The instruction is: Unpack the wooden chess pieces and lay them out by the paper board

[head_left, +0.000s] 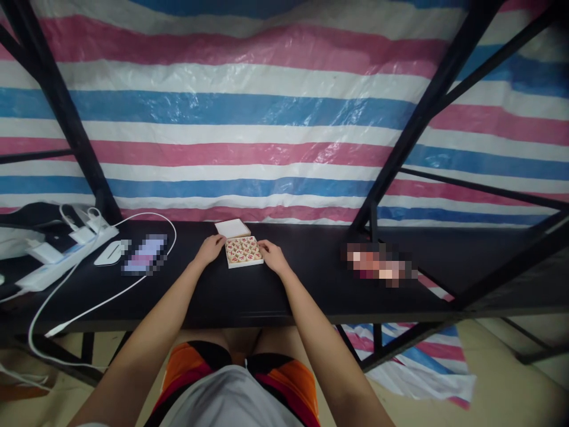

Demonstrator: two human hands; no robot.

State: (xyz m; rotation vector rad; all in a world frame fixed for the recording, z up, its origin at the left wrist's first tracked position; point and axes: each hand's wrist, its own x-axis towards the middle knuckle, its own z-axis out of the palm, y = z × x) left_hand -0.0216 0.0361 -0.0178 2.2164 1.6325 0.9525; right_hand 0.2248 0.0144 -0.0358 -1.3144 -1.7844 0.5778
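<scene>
A shallow, open white box [245, 265] sits flat on the black tabletop [311, 296], between the two hands. It is filled with round, pale Chinese chess pieces [243, 250], their red characters facing up, packed closely side by side in rows; the characters are too small to read. Just behind the box, toward its left, lies a white lid [232, 228], its pale inside facing up, with nothing in it that can be seen.

The left hand [210, 249] is at the box's rear left corner, near the lid, its fingers together and gently bent; whether they grip anything cannot be told. The right hand [273, 257] has its bent fingertips against the box's right side, toward the rear; how firmly they press, or how far the thumb stands from them, cannot be told.
</scene>
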